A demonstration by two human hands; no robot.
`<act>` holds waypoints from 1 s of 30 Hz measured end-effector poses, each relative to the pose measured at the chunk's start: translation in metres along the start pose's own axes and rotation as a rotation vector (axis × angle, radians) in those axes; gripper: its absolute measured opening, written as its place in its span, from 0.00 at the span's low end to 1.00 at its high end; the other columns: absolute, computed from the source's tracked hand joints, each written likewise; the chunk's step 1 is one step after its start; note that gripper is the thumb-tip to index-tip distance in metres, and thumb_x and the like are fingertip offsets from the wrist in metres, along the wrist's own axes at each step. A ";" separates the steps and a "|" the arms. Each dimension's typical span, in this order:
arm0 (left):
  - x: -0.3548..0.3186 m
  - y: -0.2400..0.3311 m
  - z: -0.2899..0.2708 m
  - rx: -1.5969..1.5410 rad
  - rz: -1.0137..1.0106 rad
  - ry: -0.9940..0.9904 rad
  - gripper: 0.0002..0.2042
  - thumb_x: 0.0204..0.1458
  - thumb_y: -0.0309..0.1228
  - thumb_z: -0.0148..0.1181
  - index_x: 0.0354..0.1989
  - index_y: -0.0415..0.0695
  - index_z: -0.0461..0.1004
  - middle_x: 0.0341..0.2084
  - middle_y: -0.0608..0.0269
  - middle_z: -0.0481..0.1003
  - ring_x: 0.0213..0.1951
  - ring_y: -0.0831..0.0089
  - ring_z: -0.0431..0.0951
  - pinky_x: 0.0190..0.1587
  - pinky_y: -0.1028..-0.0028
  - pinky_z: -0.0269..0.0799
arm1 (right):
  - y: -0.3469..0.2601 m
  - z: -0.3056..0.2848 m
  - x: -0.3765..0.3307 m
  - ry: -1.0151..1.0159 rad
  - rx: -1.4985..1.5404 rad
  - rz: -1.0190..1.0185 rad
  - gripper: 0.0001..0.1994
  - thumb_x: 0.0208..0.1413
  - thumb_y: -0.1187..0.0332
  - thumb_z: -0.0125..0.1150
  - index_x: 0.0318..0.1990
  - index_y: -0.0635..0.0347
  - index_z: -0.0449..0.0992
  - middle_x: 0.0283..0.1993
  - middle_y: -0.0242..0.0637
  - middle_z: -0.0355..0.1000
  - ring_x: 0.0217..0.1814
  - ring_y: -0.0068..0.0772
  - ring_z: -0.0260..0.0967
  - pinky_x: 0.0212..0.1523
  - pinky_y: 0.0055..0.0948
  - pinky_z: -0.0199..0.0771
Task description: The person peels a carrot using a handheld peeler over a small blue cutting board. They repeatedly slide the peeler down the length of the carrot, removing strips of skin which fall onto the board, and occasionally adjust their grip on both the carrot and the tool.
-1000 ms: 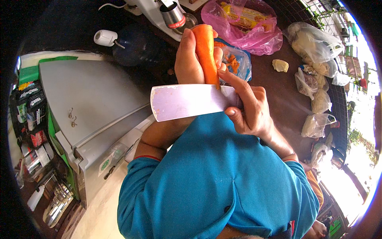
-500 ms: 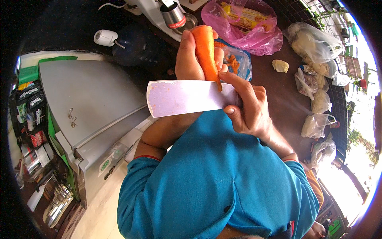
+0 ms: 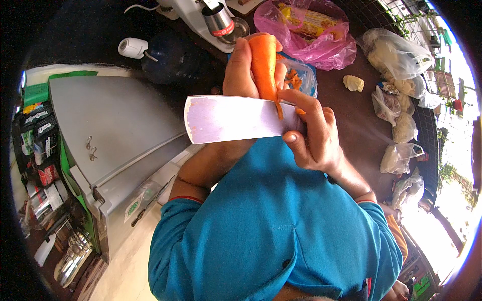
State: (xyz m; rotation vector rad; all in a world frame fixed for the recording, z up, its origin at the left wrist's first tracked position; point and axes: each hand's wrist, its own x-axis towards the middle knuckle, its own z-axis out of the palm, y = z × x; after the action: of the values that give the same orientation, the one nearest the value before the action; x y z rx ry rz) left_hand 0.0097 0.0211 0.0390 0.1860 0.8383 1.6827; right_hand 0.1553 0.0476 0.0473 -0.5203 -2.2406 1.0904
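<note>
My left hand point(image 3: 238, 75) is wrapped round an orange carrot point(image 3: 264, 65), its thick end up and its thin tip down. Below the carrot, my right hand point(image 3: 321, 138) grips a wide-bladed knife point(image 3: 233, 120); the handle is hidden in the palm. The pale lilac blade lies nearly level and reaches out to the left. The carrot's tip overlaps the blade near my right fingers, and my right index finger lies close beside it. A small orange scrap point(image 3: 300, 111) is by those fingers. Beyond the carrot sits a clear bag point(image 3: 301, 75) with orange shreds.
A white machine with a metal cup point(image 3: 219, 20) stands beyond my left hand. A pink plastic bag point(image 3: 321, 47) holds a yellow packet. A pale lump point(image 3: 353, 83) and several clear bags point(image 3: 399, 158) lie at right. At left stand a grey refrigerator point(image 3: 115, 115) and a white pump point(image 3: 133, 47).
The carrot and my left hand have shifted slightly right and down. The knife blade has risen a little at its left end. An orange scrap now shows by my right fingers.
</note>
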 end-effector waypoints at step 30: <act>0.004 -0.011 -0.006 0.073 0.067 -0.027 0.26 0.62 0.58 0.35 0.46 0.46 0.66 0.19 0.69 0.61 0.22 0.80 0.58 0.26 0.77 0.56 | 0.009 0.005 0.002 0.086 -0.024 -0.071 0.21 0.51 0.64 0.66 0.51 0.59 0.69 0.21 0.37 0.71 0.20 0.40 0.72 0.23 0.34 0.71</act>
State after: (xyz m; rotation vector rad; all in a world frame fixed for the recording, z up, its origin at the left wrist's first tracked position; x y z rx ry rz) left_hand 0.0144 0.0229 0.0267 0.2891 0.8824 1.7092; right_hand 0.1513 0.0513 0.0385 -0.4848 -2.1832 0.9880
